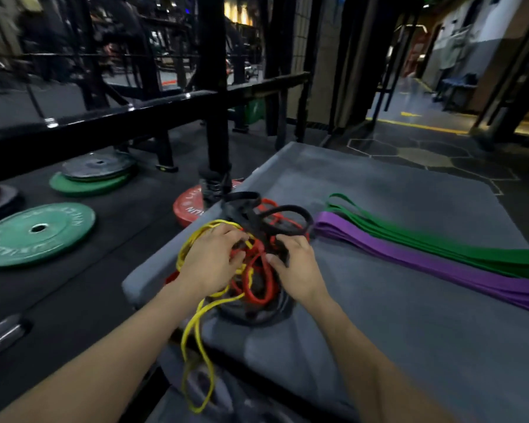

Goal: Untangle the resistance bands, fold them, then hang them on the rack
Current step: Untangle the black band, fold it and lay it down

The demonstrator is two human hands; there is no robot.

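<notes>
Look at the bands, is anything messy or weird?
Yes. The yellow band, red band and black band are knotted in one pile under both hands, and a yellow loop dangles off the grey mat's edge.

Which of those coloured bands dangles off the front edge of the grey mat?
The thin yellow rubber band: its long loop hangs over the edge, unlike the red, black, purple and green ones.

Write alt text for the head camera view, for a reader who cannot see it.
Two bare hands, left hand and right hand, work into a tangled pile of yellow band, red band and black band on a grey padded platform. A purple band and green band lie stretched out to the right; weight plates rest on the gym floor to the left.
</notes>
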